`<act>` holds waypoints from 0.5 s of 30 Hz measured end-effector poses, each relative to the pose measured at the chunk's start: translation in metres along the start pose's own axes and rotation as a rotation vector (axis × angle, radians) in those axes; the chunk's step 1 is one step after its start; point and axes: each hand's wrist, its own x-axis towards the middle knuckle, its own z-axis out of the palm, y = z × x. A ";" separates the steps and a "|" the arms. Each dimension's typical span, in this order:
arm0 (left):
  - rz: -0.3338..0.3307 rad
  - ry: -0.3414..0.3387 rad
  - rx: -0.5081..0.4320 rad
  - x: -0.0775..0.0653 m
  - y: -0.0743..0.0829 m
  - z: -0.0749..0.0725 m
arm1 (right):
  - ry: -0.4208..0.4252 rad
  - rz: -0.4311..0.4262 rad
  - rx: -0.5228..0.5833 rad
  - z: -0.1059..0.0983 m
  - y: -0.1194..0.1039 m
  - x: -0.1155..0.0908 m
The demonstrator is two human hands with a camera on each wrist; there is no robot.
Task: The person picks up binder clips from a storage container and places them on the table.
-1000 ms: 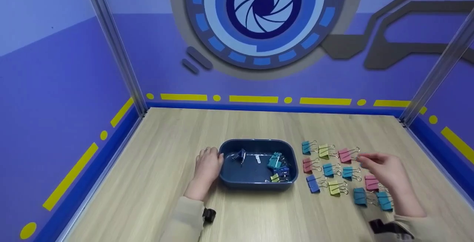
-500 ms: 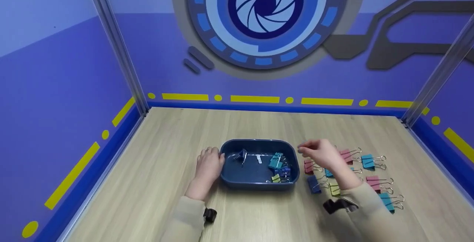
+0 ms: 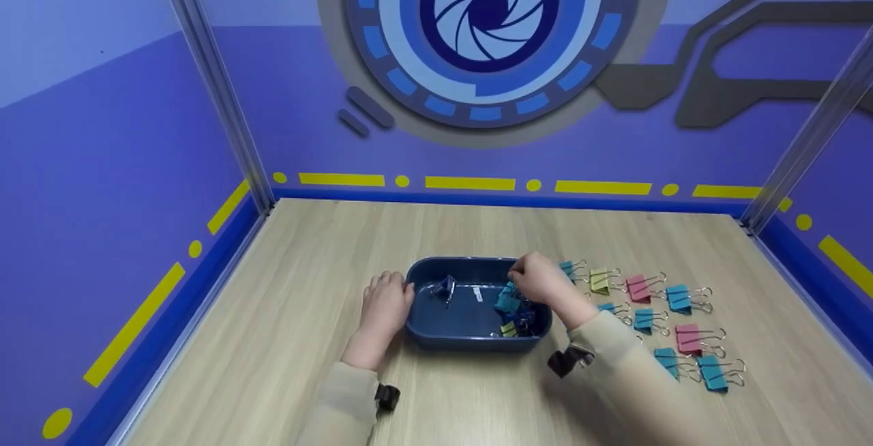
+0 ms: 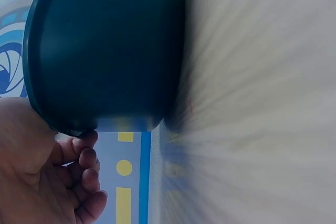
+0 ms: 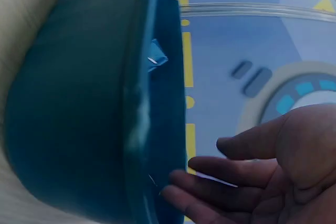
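A dark blue plastic bin (image 3: 443, 320) stands on the table with several binder clips (image 3: 507, 299) heaped at its right end. Another blue clip (image 3: 447, 288) lies apart toward its left end. My left hand (image 3: 383, 306) holds the bin's left rim; in the left wrist view its fingers (image 4: 88, 182) are curled beside the rim. Over the bin's right end is my right hand (image 3: 542, 281). In the right wrist view that hand (image 5: 252, 174) has its thumb and fingers apart, and nothing shows between them.
Right of the bin lie several more binder clips, among them a yellow clip (image 3: 600, 281), a pink clip (image 3: 689, 339) and a teal clip (image 3: 713, 373). My right forearm hides part of that group. Blue panels (image 3: 286, 91) enclose the table (image 3: 327, 241).
My right hand has moved left from the clips on the table to over the bin's right end. Whether it carried a clip cannot be made out. The left hand stays at the rim.
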 end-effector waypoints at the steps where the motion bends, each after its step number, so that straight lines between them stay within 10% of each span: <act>1: -0.001 -0.001 0.000 0.000 0.000 0.000 | -0.011 0.004 -0.024 0.002 -0.001 0.002; 15: -0.004 -0.010 0.000 0.000 0.001 -0.001 | -0.030 -0.007 -0.015 0.020 0.001 0.014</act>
